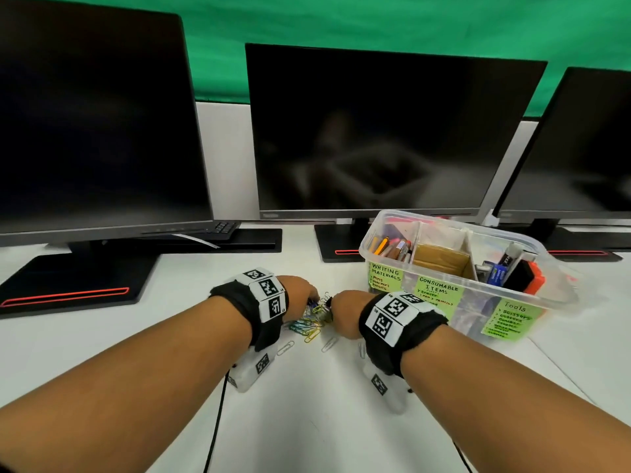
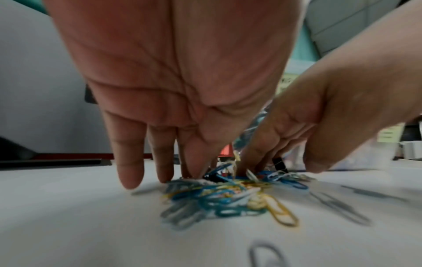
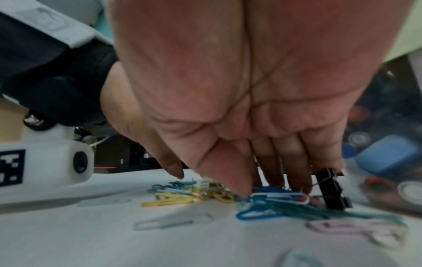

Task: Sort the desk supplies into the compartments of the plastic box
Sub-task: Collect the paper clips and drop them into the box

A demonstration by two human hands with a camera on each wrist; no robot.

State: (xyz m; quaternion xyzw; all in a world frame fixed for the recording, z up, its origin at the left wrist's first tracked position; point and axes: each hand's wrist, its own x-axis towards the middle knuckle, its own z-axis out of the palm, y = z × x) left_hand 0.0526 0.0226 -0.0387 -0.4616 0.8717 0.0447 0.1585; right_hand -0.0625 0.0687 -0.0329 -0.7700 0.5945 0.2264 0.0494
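Both hands, left [image 1: 300,291] and right [image 1: 348,310], are pressing straight fingers into the clips [image 1: 311,320] beside the box [image 1: 403,295], grasping nothing.

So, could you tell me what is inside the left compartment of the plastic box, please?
The left compartment of the plastic box, labelled for writing materials, holds pens and pencils leaning together. Their lower ends and anything beneath them are hidden behind the green label.
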